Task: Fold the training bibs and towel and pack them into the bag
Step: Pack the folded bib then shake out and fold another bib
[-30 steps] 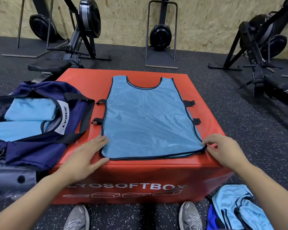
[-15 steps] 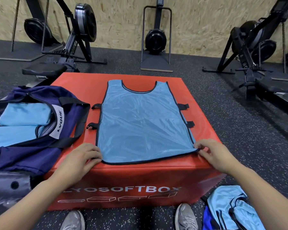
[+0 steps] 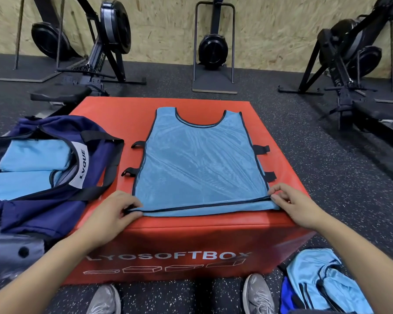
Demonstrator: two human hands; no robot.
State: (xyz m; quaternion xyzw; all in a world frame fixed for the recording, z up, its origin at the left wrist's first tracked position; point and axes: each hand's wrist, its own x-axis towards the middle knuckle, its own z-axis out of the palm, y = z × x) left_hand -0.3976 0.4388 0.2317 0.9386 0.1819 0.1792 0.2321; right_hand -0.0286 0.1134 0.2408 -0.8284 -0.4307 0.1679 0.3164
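Observation:
A light blue training bib [image 3: 200,162] with dark trim lies flat on the red soft box [image 3: 191,236]. My left hand [image 3: 114,214] pinches its near left corner and my right hand [image 3: 293,205] pinches its near right corner. The bottom hem is lifted and turned a little way over. The navy bag [image 3: 43,200] stands open at the left against the box, with folded light blue pieces [image 3: 32,168] inside.
A heap of blue bibs [image 3: 322,284] lies on the floor at the lower right beside my right shoe. Rowing machines [image 3: 104,41] and other gym gear stand on the dark rubber floor beyond the box, along the board wall.
Both hands went from resting flat at the bib's near corners to pinching them. The bottom hem has come up and folded slightly forward.

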